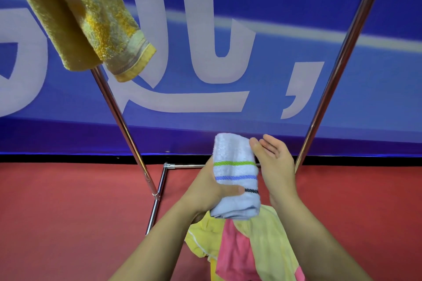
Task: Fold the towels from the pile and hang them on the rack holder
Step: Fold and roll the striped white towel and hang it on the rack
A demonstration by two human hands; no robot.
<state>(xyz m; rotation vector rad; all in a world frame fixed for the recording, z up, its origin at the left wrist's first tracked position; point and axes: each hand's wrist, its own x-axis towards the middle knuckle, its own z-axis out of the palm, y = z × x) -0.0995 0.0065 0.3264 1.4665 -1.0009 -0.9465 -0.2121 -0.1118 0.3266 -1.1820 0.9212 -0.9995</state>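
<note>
A folded white towel (235,173) with green, blue and dark stripes is held upright in front of me. My left hand (210,187) grips its lower left side, thumb across the front. My right hand (276,164) lies flat against the towel's right edge, fingers extended and apart. Below my arms lies the pile of towels (246,248), yellow and pink, on the floor. A yellow towel (84,18) hangs from the rack at the upper left. The rack's metal poles (121,121) slope down on both sides.
A second rack pole (335,80) runs down the right side. A low crossbar (185,166) joins the rack's legs near the red floor (68,212). Behind the rack stands a blue banner (285,29) with large white characters.
</note>
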